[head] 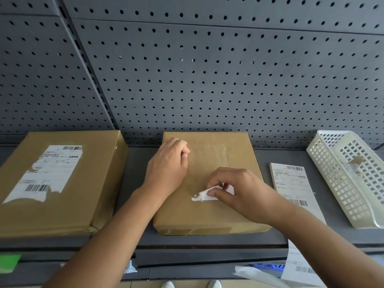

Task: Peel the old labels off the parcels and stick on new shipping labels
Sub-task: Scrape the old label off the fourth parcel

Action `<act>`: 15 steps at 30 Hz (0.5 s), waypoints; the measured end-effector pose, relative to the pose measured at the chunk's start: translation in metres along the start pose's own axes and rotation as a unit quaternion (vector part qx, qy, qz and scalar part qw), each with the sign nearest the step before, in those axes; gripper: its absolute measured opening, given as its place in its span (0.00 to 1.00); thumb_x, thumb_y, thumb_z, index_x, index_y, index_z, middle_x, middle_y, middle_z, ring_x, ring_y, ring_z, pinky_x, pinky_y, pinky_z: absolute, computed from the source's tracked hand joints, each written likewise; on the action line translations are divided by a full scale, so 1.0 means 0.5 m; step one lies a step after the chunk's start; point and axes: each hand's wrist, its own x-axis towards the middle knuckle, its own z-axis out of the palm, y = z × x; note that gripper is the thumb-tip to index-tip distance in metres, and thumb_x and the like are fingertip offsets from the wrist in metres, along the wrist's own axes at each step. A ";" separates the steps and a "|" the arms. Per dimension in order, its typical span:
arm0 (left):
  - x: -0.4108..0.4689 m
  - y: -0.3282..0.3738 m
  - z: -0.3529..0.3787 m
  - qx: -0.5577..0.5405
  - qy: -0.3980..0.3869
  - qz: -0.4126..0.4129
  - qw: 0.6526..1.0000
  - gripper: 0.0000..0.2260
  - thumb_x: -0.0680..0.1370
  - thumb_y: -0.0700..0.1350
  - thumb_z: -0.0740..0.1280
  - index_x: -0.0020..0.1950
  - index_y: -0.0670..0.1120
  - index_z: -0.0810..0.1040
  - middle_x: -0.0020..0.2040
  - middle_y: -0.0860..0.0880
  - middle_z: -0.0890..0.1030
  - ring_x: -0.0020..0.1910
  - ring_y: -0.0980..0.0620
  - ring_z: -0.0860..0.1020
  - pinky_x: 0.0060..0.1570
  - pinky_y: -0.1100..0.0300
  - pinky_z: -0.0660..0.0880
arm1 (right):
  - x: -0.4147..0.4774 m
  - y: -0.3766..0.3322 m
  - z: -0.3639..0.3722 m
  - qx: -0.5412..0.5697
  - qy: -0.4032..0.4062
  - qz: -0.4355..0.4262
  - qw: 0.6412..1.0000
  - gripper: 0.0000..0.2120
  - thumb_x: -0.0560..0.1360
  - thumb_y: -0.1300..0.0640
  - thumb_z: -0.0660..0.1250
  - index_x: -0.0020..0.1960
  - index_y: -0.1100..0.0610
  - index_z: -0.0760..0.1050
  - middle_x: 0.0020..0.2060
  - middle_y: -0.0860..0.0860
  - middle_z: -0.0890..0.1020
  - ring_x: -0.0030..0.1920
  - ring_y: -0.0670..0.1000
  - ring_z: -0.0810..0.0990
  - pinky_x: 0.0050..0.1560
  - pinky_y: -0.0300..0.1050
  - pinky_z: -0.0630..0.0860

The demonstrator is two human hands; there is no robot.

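Note:
A flat brown parcel (216,154) lies in the middle of the grey shelf. My left hand (168,163) rests on its far left part with the fingers curled under. My right hand (239,190) pinches a crumpled scrap of white label (200,196) that is partly stuck to the parcel's top. A second brown parcel (99,183) lies to the left with a torn old label (47,173) on it. To the right of the middle parcel lies a strip of new shipping labels (291,181), running forward over the shelf's front edge.
A white plastic basket (324,169) holding label scraps stands at the far right. A grey pegboard wall (207,69) rises behind the shelf. Paper scraps (255,273) lie on the lower level in front, and green tape (8,260) shows at the lower left.

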 end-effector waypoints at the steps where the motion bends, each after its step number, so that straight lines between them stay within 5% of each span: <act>1: -0.001 0.000 -0.001 -0.001 -0.001 0.000 1.000 0.04 0.81 0.42 0.61 0.52 0.50 0.75 0.60 0.58 0.76 0.59 0.58 0.72 0.44 0.60 0.66 | -0.005 0.003 -0.003 0.013 -0.002 0.011 1.000 0.03 0.78 0.57 0.70 0.47 0.50 0.80 0.45 0.41 0.82 0.44 0.44 0.78 0.47 0.32 0.72; 4: -0.002 0.001 -0.003 -0.002 -0.003 0.000 1.000 0.04 0.81 0.43 0.61 0.51 0.51 0.74 0.60 0.59 0.76 0.59 0.60 0.71 0.45 0.61 0.65 | -0.017 -0.001 -0.027 0.092 0.022 0.038 0.995 0.06 0.79 0.56 0.69 0.47 0.45 0.77 0.43 0.45 0.84 0.42 0.46 0.80 0.46 0.39 0.75; 8: -0.002 0.001 -0.004 0.005 -0.001 -0.002 1.000 0.05 0.82 0.43 0.60 0.52 0.51 0.74 0.60 0.60 0.75 0.59 0.61 0.71 0.45 0.62 0.66 | -0.013 -0.004 -0.101 0.236 0.101 0.040 0.966 0.03 0.79 0.66 0.66 0.52 0.61 0.75 0.40 0.53 0.86 0.42 0.49 0.85 0.48 0.43 0.80; 12: -0.002 0.003 -0.005 0.011 -0.008 0.000 1.000 0.04 0.82 0.43 0.61 0.52 0.52 0.74 0.61 0.59 0.75 0.59 0.60 0.71 0.45 0.62 0.67 | 0.000 0.026 -0.097 0.067 0.084 0.060 0.992 0.17 0.80 0.66 0.63 0.60 0.46 0.77 0.39 0.48 0.83 0.41 0.48 0.84 0.48 0.43 0.79; 15: -0.003 0.004 -0.007 0.002 -0.004 0.005 1.000 0.04 0.82 0.43 0.62 0.51 0.52 0.74 0.60 0.59 0.76 0.59 0.59 0.71 0.45 0.61 0.68 | 0.006 0.032 -0.066 0.019 0.054 0.049 0.997 0.18 0.77 0.68 0.63 0.52 0.46 0.82 0.46 0.43 0.82 0.44 0.47 0.81 0.46 0.35 0.73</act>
